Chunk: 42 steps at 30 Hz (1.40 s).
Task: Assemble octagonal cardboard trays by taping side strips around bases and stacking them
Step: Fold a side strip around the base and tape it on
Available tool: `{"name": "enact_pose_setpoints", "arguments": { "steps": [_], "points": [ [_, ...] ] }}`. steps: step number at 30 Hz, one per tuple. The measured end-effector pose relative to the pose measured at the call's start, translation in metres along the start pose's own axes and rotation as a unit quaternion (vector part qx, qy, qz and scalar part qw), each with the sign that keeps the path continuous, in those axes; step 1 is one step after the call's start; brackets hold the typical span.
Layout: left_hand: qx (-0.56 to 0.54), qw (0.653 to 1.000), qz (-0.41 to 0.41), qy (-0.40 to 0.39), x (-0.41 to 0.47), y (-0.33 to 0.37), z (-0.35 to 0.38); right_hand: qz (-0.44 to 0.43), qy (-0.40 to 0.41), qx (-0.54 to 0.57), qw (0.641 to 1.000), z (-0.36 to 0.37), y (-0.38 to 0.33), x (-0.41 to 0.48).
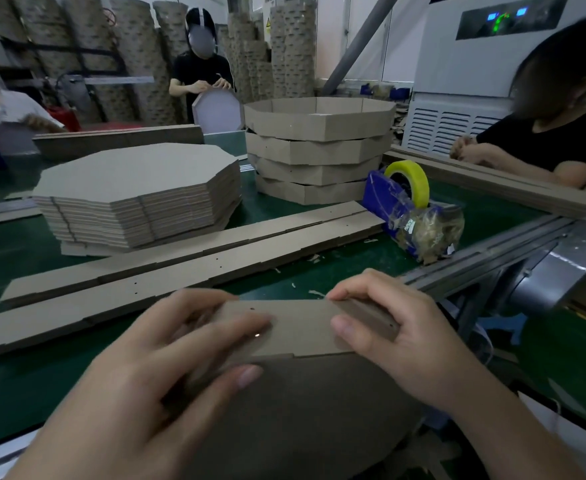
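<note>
An octagonal cardboard base point(305, 410) lies at the near table edge with a brown side strip point(302, 327) standing along its far side. My left hand point(166, 368) grips the strip's left part, thumb on the base. My right hand point(399, 330) pinches the strip's right end, where it bends round a corner. Flat side strips point(187, 268) lie across the green table. A pile of flat bases point(139, 195) sits at the left, a stack of finished trays point(319, 147) behind the middle. A blue dispenser with yellow tape point(412, 202) stands at the right.
A metal rail point(492, 254) borders the green table point(24, 375) on the right. One person sits at the right point(554, 147), one stands at the back holding a white octagon point(218, 109), a third is at the far left. Tall cardboard stacks fill the background.
</note>
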State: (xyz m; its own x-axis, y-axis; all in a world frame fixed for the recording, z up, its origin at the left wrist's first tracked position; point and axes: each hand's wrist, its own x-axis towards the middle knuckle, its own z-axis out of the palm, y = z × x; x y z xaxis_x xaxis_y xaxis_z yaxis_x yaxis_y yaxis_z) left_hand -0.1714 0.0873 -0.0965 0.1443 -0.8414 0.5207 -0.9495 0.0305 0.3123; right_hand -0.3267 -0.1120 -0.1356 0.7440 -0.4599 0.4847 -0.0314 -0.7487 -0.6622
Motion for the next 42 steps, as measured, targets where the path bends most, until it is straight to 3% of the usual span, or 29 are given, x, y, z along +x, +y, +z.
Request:
{"name": "enact_pose_setpoints", "arguments": {
  "steps": [4,7,12,18,24,32,39,42],
  "points": [
    [0.115,0.991,0.033,-0.059,0.031,0.008,0.009,-0.022,-0.006,-0.004,1.0,0.009,-0.007,0.006],
    [0.122,0.987,0.002,-0.1,0.035,0.016,0.013,0.029,-0.026,0.063,0.997,0.003,-0.005,0.01],
    [0.102,0.994,-0.019,-0.044,0.029,0.01,0.015,0.125,-0.067,0.191,0.971,-0.007,0.011,0.015],
    [0.083,0.996,-0.042,-0.018,0.028,0.011,0.015,0.122,-0.1,0.261,0.952,-0.007,0.013,0.023],
    [0.08,0.995,-0.056,-0.017,0.027,0.006,0.015,0.115,-0.116,0.244,0.956,-0.004,0.018,0.03],
    [0.146,0.987,0.028,-0.052,0.03,-0.003,0.014,0.053,-0.074,0.25,0.964,0.003,0.027,0.022],
    [0.143,0.987,0.058,-0.035,0.038,-0.001,0.021,0.056,-0.052,0.265,0.961,0.006,0.03,0.017],
    [0.136,0.989,0.063,-0.018,0.038,-0.003,0.026,0.079,-0.015,0.213,0.974,-0.002,0.039,0.022]
  ]
}}
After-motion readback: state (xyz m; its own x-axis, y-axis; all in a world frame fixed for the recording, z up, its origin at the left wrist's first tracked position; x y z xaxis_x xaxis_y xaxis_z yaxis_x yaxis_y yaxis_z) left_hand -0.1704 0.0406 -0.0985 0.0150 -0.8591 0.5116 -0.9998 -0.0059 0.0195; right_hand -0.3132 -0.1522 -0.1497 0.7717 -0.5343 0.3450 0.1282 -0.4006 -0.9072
